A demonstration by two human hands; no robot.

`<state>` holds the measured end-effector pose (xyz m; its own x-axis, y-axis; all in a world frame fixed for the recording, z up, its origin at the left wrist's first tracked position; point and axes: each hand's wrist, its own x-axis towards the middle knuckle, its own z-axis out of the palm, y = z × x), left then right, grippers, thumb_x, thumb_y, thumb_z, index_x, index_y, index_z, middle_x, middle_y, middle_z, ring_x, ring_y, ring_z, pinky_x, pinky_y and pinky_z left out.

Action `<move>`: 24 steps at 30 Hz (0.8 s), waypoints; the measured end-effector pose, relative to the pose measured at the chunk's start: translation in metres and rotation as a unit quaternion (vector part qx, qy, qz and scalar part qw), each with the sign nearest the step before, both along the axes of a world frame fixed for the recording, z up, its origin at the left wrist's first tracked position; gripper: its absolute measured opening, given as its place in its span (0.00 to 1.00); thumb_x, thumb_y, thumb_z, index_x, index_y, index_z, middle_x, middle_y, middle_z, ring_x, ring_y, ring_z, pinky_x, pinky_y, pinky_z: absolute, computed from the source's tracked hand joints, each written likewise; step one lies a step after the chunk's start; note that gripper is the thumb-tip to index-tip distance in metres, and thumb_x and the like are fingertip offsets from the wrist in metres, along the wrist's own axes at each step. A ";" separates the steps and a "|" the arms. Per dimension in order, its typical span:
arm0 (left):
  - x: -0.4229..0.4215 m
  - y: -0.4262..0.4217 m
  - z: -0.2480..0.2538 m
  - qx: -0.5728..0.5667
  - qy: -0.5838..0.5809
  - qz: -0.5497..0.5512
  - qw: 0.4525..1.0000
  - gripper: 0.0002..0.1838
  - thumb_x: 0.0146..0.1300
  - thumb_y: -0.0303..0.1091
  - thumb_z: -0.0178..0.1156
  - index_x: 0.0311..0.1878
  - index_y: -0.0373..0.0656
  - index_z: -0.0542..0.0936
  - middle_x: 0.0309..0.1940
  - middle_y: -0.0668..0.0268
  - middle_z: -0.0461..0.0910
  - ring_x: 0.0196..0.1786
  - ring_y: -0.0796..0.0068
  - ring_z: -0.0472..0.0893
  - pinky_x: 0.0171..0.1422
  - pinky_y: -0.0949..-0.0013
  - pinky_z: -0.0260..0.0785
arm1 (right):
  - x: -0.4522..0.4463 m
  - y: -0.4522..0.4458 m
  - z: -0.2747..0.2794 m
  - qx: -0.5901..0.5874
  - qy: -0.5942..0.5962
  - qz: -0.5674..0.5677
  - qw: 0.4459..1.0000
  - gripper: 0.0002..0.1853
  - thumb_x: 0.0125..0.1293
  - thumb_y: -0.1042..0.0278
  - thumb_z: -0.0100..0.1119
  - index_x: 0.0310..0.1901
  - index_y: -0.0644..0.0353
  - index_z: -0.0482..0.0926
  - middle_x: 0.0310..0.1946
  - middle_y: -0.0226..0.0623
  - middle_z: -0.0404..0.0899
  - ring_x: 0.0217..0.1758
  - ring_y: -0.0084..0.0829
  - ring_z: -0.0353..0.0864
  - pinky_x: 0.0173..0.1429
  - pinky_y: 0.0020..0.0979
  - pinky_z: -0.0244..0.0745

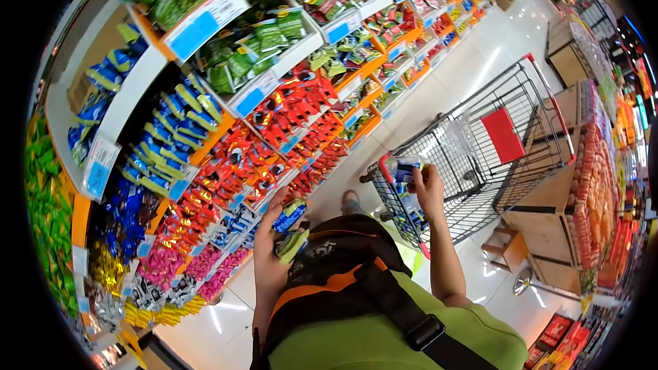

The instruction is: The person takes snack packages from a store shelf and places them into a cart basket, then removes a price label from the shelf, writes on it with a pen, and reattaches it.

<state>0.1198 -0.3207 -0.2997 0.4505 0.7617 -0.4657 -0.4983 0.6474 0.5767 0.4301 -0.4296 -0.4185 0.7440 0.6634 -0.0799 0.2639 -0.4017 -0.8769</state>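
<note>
My left hand (269, 250) is closed around small snack packets, a blue packet (290, 215) and a pale green packet (293, 245), in front of the black and orange bag on my body. Over the near end of the shopping cart (473, 192), my right hand (430, 190) has its fingers curled together against a blue and white packet (406, 168). The fingers partly hide where they meet it. Clear plastic packaging (452, 142) lies inside the cart, along with other blue items seen through the wire.
Tilted shelves of loose snacks fill the left, with red packets (233, 157), green packets (250, 48) and pink packets (161, 260). At the right stand wooden display boxes (541, 229) and a small wooden stool (506, 249). A tiled aisle (473, 62) runs ahead.
</note>
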 end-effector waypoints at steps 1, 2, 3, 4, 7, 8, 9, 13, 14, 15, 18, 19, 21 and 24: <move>0.002 -0.001 -0.004 0.027 0.015 -0.005 1.000 0.22 0.69 0.33 0.48 0.64 0.37 0.66 0.56 0.60 0.73 0.64 0.65 0.72 0.49 0.73 0.75 | 0.012 -0.012 -0.017 -0.033 -0.034 -0.028 0.998 0.11 0.66 0.67 0.57 0.36 0.68 0.71 0.20 0.44 0.79 0.21 0.31 0.81 0.25 0.31 0.73; 0.004 -0.001 -0.004 0.028 0.011 -0.010 0.999 0.22 0.68 0.32 0.47 0.64 0.37 0.66 0.56 0.58 0.73 0.65 0.64 0.71 0.48 0.73 0.75 | 0.027 -0.026 -0.044 -0.106 -0.131 -0.028 0.985 0.14 0.66 0.64 0.58 0.35 0.68 0.71 0.21 0.47 0.80 0.23 0.38 0.83 0.28 0.36 0.74; 0.006 -0.001 -0.003 0.029 0.008 -0.016 0.999 0.22 0.68 0.31 0.47 0.64 0.37 0.65 0.57 0.57 0.73 0.66 0.63 0.70 0.48 0.73 0.76 | 0.032 -0.030 -0.050 -0.132 -0.087 -0.040 0.987 0.16 0.66 0.61 0.58 0.39 0.69 0.72 0.22 0.49 0.80 0.26 0.42 0.83 0.31 0.37 0.75; 0.008 0.001 0.002 0.004 -0.012 -0.022 1.000 0.22 0.68 0.31 0.47 0.64 0.37 0.65 0.58 0.56 0.72 0.67 0.61 0.69 0.47 0.73 0.77 | 0.035 -0.034 -0.055 -0.157 -0.041 -0.051 0.985 0.18 0.66 0.59 0.59 0.42 0.70 0.73 0.24 0.50 0.81 0.29 0.46 0.83 0.33 0.39 0.76; 0.012 0.008 0.010 -0.040 -0.069 -0.056 0.995 0.22 0.68 0.32 0.46 0.64 0.37 0.65 0.60 0.54 0.71 0.68 0.59 0.68 0.44 0.73 0.77 | 0.032 -0.032 -0.077 -0.157 -0.114 -0.037 0.980 0.24 0.66 0.56 0.58 0.51 0.72 0.72 0.29 0.52 0.82 0.34 0.49 0.84 0.39 0.38 0.76; 0.012 0.009 0.012 -0.049 -0.085 -0.065 0.993 0.22 0.68 0.32 0.46 0.64 0.37 0.65 0.61 0.53 0.70 0.68 0.59 0.68 0.43 0.74 0.78 | 0.032 -0.032 -0.081 -0.154 -0.136 -0.013 0.979 0.25 0.67 0.57 0.58 0.56 0.70 0.71 0.36 0.53 0.83 0.37 0.44 0.85 0.41 0.36 0.77; 0.015 0.011 0.019 -0.076 -0.092 -0.074 0.990 0.22 0.69 0.34 0.45 0.64 0.38 0.65 0.63 0.53 0.69 0.68 0.59 0.67 0.43 0.75 0.77 | 0.023 -0.022 -0.066 -0.094 -0.081 0.003 0.992 0.25 0.67 0.58 0.57 0.57 0.70 0.71 0.38 0.53 0.83 0.38 0.42 0.85 0.42 0.35 0.77; 0.025 0.008 0.046 -0.084 -0.071 -0.099 0.989 0.24 0.71 0.37 0.45 0.66 0.39 0.62 0.64 0.53 0.68 0.68 0.60 0.68 0.40 0.78 0.75 | -0.033 0.025 0.043 0.036 0.090 0.168 0.981 0.23 0.65 0.65 0.59 0.60 0.65 0.70 0.48 0.43 0.80 0.47 0.34 0.81 0.47 0.32 0.76; 0.025 0.009 0.042 -0.084 -0.076 -0.106 0.988 0.24 0.71 0.38 0.44 0.67 0.41 0.61 0.64 0.53 0.69 0.67 0.60 0.70 0.39 0.78 0.75 | -0.046 0.033 0.067 0.058 0.107 0.220 0.968 0.24 0.64 0.66 0.60 0.60 0.63 0.71 0.51 0.42 0.79 0.50 0.33 0.80 0.49 0.32 0.76; 0.029 0.007 0.045 -0.068 -0.045 -0.095 0.992 0.24 0.72 0.40 0.43 0.66 0.40 0.63 0.60 0.53 0.72 0.64 0.61 0.72 0.37 0.78 0.75 | -0.058 0.040 0.088 0.091 0.113 0.291 0.946 0.25 0.61 0.67 0.62 0.60 0.61 0.71 0.54 0.41 0.76 0.53 0.34 0.78 0.51 0.33 0.75; 0.029 0.005 0.046 -0.040 0.019 -0.105 0.994 0.26 0.72 0.47 0.41 0.65 0.40 0.65 0.55 0.55 0.76 0.57 0.64 0.77 0.35 0.76 0.76 | -0.084 0.064 0.128 0.180 -0.022 0.463 0.868 0.28 0.57 0.67 0.66 0.60 0.58 0.72 0.59 0.42 0.71 0.53 0.40 0.75 0.57 0.37 0.71; 0.028 0.005 0.044 -0.034 0.035 -0.114 0.992 0.27 0.73 0.49 0.40 0.66 0.41 0.65 0.54 0.56 0.76 0.55 0.65 0.78 0.35 0.76 0.76 | -0.092 0.071 0.134 0.196 -0.047 0.483 0.852 0.26 0.56 0.65 0.68 0.57 0.60 0.74 0.53 0.41 0.75 0.50 0.43 0.75 0.56 0.38 0.70; 0.023 0.004 0.032 -0.023 0.018 -0.118 0.993 0.29 0.73 0.55 0.38 0.66 0.44 0.64 0.55 0.59 0.75 0.53 0.68 0.79 0.35 0.75 0.75 | -0.100 0.084 0.127 0.194 -0.017 0.500 0.844 0.22 0.56 0.65 0.68 0.52 0.63 0.77 0.49 0.42 0.77 0.49 0.43 0.76 0.55 0.38 0.71; 0.017 0.003 0.037 0.040 0.016 -0.114 0.993 0.37 0.71 0.65 0.29 0.66 0.44 0.63 0.52 0.63 0.76 0.43 0.74 0.80 0.36 0.75 0.73 | -0.114 0.088 0.132 0.168 0.084 0.447 0.875 0.15 0.58 0.67 0.67 0.43 0.66 0.79 0.36 0.38 0.80 0.40 0.33 0.78 0.45 0.32 0.72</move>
